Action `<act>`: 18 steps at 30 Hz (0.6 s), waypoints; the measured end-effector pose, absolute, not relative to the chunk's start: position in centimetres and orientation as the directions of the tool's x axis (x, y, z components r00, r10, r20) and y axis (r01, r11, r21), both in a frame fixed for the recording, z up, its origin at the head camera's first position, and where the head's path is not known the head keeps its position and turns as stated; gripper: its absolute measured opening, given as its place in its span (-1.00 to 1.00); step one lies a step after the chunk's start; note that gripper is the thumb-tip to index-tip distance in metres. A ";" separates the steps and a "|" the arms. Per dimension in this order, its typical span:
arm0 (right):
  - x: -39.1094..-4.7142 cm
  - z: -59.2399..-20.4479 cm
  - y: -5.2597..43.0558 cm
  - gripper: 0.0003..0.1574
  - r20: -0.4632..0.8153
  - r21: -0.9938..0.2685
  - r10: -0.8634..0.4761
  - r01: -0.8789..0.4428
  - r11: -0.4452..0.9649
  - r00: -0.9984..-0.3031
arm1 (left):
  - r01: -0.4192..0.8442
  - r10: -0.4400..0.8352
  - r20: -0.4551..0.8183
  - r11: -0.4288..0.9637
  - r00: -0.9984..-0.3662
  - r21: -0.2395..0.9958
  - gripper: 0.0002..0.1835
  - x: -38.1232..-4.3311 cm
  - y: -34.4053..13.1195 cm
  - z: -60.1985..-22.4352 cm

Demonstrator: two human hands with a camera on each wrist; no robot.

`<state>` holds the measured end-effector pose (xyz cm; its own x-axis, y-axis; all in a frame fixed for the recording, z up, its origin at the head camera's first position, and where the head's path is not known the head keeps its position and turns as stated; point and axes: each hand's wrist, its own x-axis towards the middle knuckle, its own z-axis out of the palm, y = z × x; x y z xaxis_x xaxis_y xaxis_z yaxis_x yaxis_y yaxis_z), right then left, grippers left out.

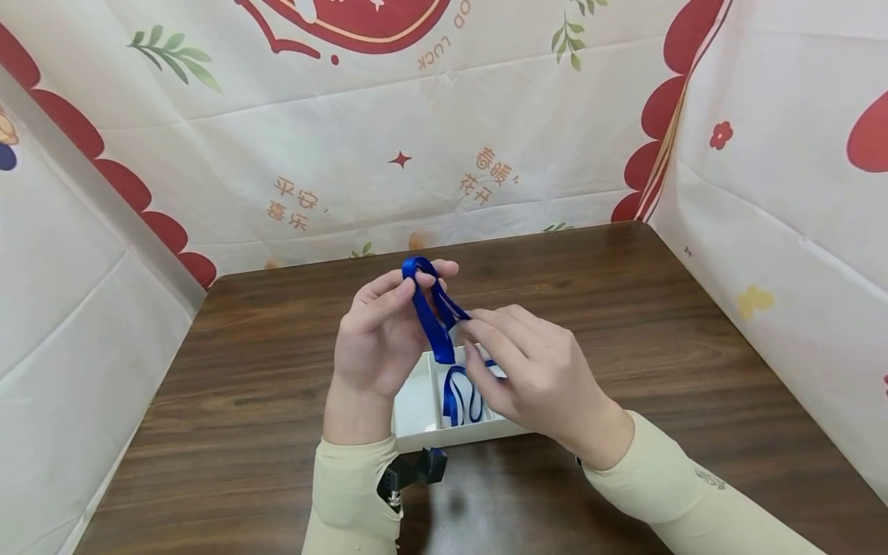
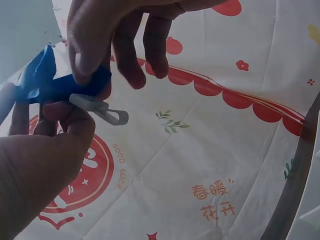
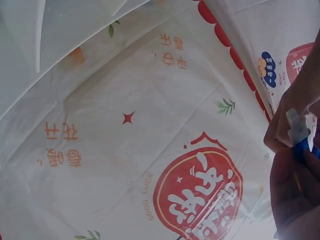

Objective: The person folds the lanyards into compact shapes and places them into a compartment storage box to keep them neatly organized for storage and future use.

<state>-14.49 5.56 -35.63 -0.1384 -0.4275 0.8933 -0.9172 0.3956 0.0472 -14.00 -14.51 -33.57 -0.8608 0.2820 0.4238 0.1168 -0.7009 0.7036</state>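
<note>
A blue ribbon lanyard point(image 1: 434, 331) is stretched in loops between the two hands, above a white box. My left hand point(image 1: 378, 331) pinches its upper bend between thumb and fingers. Lower and to the right, my right hand point(image 1: 537, 366) pinches the gathered strands with its fingertips. A pale plastic clip point(image 2: 102, 107) sticks out from the ribbon in the left wrist view; the right wrist view shows the clip point(image 3: 297, 126) at its right edge. Below the hands, the white divided box point(image 1: 458, 437) holds more blue ribbon point(image 1: 449, 401) in one compartment. My right hand hides the box's right part.
The box stands on a dark brown wooden table point(image 1: 243, 401). Printed white cloth point(image 1: 375, 139) hangs behind the table and along both its sides. A black wrist mount point(image 1: 416, 467) sits on the left sleeve, close to the box's front.
</note>
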 end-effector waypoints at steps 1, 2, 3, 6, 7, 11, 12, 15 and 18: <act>-14.4 -35.7 5.5 -0.70 0.891 0.063 -0.434 -0.908 0.414 -0.136 | 0.121 0.276 0.421 -0.697 -0.864 0.706 -0.59 -14.0 -14.4 -33.5; -14.4 -35.8 5.4 -0.67 0.888 0.070 -0.439 -0.901 0.429 -0.140 | 0.125 0.271 0.418 -0.694 -0.867 0.709 -0.60 -13.9 -14.3 -33.4; -14.4 -35.9 5.4 -0.62 0.884 0.072 -0.443 -0.893 0.445 -0.150 | 0.128 0.264 0.415 -0.693 -0.871 0.710 -0.61 -13.9 -14.2 -33.4; -14.4 -36.2 5.4 -0.56 0.870 0.052 -0.451 -0.871 0.488 -0.201 | 0.125 0.253 0.407 -0.700 -0.878 0.703 -0.62 -13.9 -13.9 -33.4; -14.4 -36.2 5.4 -0.57 0.864 0.039 -0.452 -0.867 0.497 -0.220 | 0.124 0.251 0.405 -0.700 -0.879 0.704 -0.62 -13.9 -13.8 -33.4; -14.5 -36.2 5.4 -0.65 0.853 -0.064 -0.430 -0.876 0.477 -0.297 | 0.133 0.244 0.398 -0.685 -0.884 0.716 -0.62 -13.9 -13.7 -33.1; -14.5 -36.1 5.4 -0.67 0.850 -0.111 -0.417 -0.884 0.455 -0.321 | 0.142 0.237 0.397 -0.678 -0.886 0.721 -0.64 -13.9 -13.8 -33.0; -14.3 -35.9 5.5 -0.69 0.830 -0.291 -0.377 -0.895 0.338 -0.411 | 0.174 0.212 0.405 -0.662 -0.889 0.729 -0.69 -13.9 -14.0 -32.7; -14.1 -35.7 5.6 -0.67 0.793 -0.444 -0.365 -0.873 0.202 -0.487 | 0.192 0.201 0.415 -0.656 -0.888 0.730 -0.75 -13.9 -14.1 -32.4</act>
